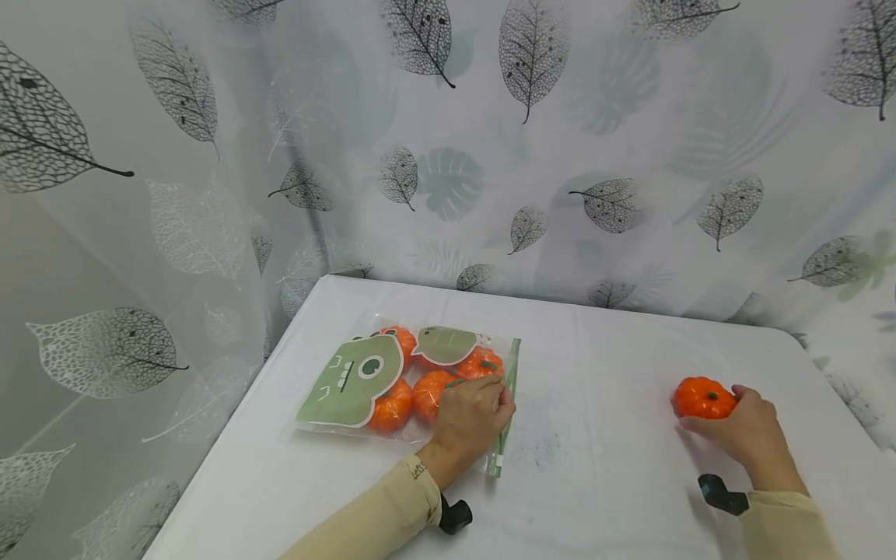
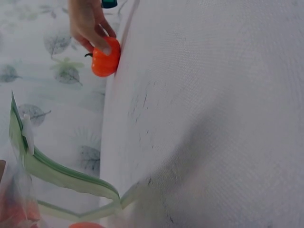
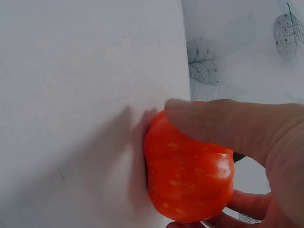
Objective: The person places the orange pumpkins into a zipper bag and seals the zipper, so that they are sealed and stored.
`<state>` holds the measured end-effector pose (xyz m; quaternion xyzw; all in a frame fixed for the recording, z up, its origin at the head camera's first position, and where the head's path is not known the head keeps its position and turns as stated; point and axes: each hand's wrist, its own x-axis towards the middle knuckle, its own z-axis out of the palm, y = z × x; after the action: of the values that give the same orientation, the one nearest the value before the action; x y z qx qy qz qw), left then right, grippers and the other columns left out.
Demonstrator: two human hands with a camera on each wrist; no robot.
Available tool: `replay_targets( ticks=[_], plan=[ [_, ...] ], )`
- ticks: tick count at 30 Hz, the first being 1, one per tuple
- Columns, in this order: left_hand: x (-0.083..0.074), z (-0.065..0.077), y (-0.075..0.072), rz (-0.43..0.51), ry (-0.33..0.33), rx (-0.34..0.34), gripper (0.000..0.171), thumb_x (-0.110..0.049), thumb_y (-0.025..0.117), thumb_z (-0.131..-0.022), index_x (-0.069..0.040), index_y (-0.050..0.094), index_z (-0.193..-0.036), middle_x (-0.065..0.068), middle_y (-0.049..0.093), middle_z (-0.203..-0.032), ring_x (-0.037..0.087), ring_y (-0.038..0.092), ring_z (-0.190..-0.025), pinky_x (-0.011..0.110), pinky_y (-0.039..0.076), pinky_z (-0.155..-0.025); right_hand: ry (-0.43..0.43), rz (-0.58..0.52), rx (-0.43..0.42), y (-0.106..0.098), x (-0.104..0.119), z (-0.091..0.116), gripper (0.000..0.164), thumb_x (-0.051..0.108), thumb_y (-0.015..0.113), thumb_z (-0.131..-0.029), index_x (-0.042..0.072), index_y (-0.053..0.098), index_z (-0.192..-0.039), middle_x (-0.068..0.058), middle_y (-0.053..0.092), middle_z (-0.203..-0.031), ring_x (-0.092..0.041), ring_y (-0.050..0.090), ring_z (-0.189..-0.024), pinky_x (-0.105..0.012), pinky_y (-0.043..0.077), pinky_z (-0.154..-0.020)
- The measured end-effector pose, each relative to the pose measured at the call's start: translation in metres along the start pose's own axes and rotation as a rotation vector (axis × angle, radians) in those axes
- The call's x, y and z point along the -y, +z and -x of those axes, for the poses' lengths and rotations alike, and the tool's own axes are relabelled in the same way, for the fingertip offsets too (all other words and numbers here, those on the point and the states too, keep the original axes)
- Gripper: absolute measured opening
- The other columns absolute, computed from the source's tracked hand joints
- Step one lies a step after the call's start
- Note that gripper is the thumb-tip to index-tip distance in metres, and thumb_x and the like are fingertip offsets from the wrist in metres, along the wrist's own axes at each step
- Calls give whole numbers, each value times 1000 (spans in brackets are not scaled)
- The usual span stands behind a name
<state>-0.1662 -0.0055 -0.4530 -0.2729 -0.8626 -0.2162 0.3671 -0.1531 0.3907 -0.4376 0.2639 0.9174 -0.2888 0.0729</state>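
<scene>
A clear zip bag (image 1: 336, 389) with a green monster print lies on the table, and several small orange toy pumpkins (image 1: 390, 407) show inside it. My left hand (image 1: 467, 420) is over the bag's right part, fingers curled, gripping the plastic beside the green zip strip (image 1: 513, 373). In the left wrist view the strip's two edges (image 2: 71, 183) stand apart, leaving a gap at the mouth. Far to the right, my right hand (image 1: 745, 432) holds another toy pumpkin (image 1: 702, 398) at the table surface. Its thumb (image 3: 209, 121) presses one side, with fingers around the other.
The white table (image 1: 595, 435) has its back edge against a leaf-printed curtain (image 1: 560, 194), which also hangs at the left. Dark wrist-camera pieces (image 1: 455, 516) stick out from both sleeves, close above the table.
</scene>
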Motion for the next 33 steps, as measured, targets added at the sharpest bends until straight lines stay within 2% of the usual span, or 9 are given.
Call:
replay_targets(
  ticks=[4,7,10,15,22,28,33],
  plan=[
    [0,0,0,4,-2,7,5,-13,78,-79,-10,77,-77,2,78,-94,13,74,-78,23,57,-63,-9,-10,-19,1,-1,1,109,39,81,-80,-20,17,-147,-45,26,-135,-60,31,-120,-73,37,-97],
    [0,0,0,0,-5,14,5,-14,78,-80,-10,78,-78,2,78,-94,12,74,-79,23,57,-64,-27,-22,-13,3,-1,2,108,40,80,-81,-19,18,-147,-45,27,-135,-59,31,-120,-73,37,-98],
    [0,0,1,-2,-4,14,5,-14,77,-80,-10,79,-78,2,78,-94,12,74,-80,23,57,-64,-54,-40,24,3,1,4,110,43,79,-83,-18,16,-149,-45,25,-140,-59,31,-123,-73,35,-99],
    [0,0,2,-2,-1,12,6,-15,77,-81,-10,78,-78,2,78,-94,12,74,-80,23,57,-63,-154,-115,128,5,8,9,113,49,75,-86,-14,11,-153,-44,22,-148,-58,29,-130,-72,33,-101],
    [-1,-2,0,-24,2,6,3,-15,79,-80,-12,79,-78,0,78,-93,11,74,-77,21,56,-62,-271,-176,182,20,39,30,105,43,77,-87,-10,16,-155,-39,22,-153,-57,28,-135,-71,33,-103],
    [-2,-3,-1,-31,5,0,3,-14,80,-78,-12,78,-77,0,77,-92,11,74,-76,22,56,-62,-416,-218,231,45,72,55,95,31,82,-84,-5,29,-153,-32,33,-151,-53,38,-132,-66,44,-98],
    [-2,-3,-2,-15,9,1,4,-13,78,-79,-10,78,-77,0,77,-91,12,74,-76,23,56,-60,-523,-249,279,66,98,72,89,26,87,-79,-3,39,-148,-27,42,-148,-49,46,-129,-59,50,-95]
  ],
)
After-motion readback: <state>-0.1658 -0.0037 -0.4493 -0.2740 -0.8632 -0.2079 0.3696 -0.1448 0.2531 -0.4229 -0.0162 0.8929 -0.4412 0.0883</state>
